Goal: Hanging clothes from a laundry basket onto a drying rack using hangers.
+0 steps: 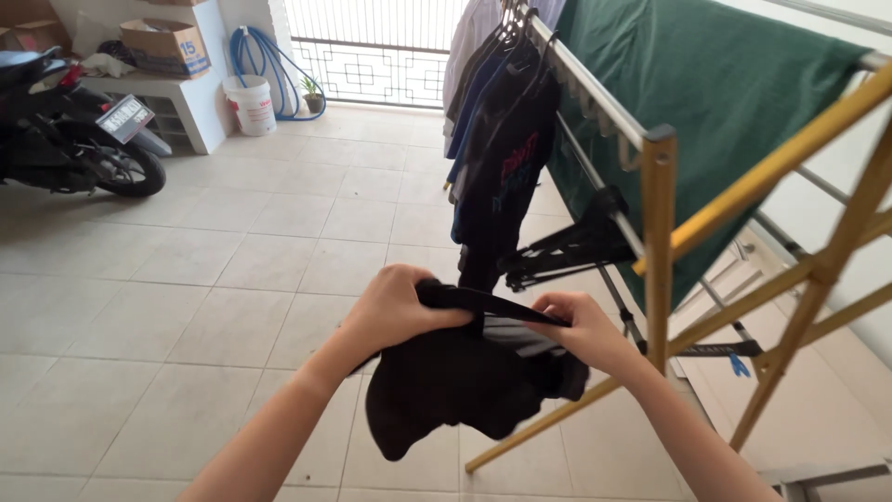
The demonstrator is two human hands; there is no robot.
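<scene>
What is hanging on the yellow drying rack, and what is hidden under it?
A green cloth drapes over the yellow drying rack; dark shirts hang on hangers at its end. The rails beneath the cloth are covered.

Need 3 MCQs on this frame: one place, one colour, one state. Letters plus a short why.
1. Where is the white plastic bucket?
A. On the tiled floor by the white shelf
B. Under the drying rack
C. Beside the person's feet

2. What colour is the large cloth draped over the yellow-framed drying rack?
A. Red
B. Dark green
C. White

3. How is the black garment held?
A. Lying on the floor
B. Hanging on a hanger
C. Gripped by both hands

Answers:
1 A: the bucket stands at the far left near the shelf and the blue hose.
2 B: the cloth over the top rail is dark green.
3 C: the left hand and the right hand each clutch its upper edge, and it hangs between them.
</scene>
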